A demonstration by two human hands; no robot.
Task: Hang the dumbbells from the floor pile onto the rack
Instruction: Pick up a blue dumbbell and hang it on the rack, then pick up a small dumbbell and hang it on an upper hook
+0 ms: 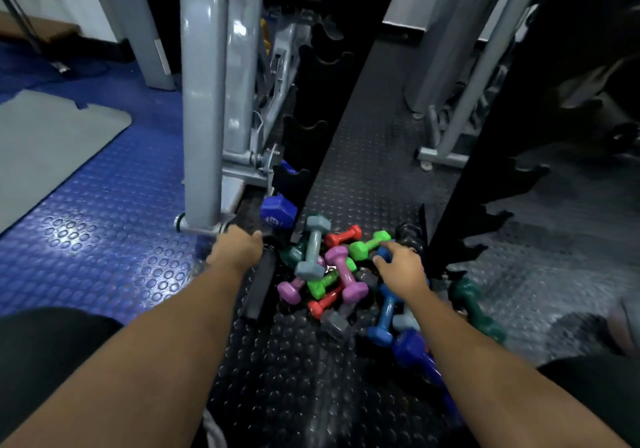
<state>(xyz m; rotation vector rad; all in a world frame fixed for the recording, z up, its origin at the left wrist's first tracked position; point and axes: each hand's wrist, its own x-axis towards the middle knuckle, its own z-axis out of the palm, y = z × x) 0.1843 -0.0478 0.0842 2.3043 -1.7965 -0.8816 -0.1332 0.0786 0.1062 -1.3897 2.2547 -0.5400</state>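
- Step in hand, as I judge it: picking one dumbbell off the pile (332, 274) at lower centre. Take a top piece first, by its handle, so nothing underneath rolls.
- The rack (304, 129) is a dark upright with scalloped cradles, running from top centre down to the pile; lower cradles already hold blue weights (277, 210). A lift to an empty cradle should go level, heads clear of both sides.
- The right hand (401, 264) reaches over the pile's right edge, fingers spread and bent toward a blue dumbbell (382, 312); whether it grips yet I cannot tell.
- The left hand (239, 248) rests at the rack's foot; its fingers are hidden, so its grip is unclear.
- The pile: small hex-headed pieces, matte-coated, in grey (313, 247), purple (346, 274), green (367, 245), red (343, 234), crossed over each other.
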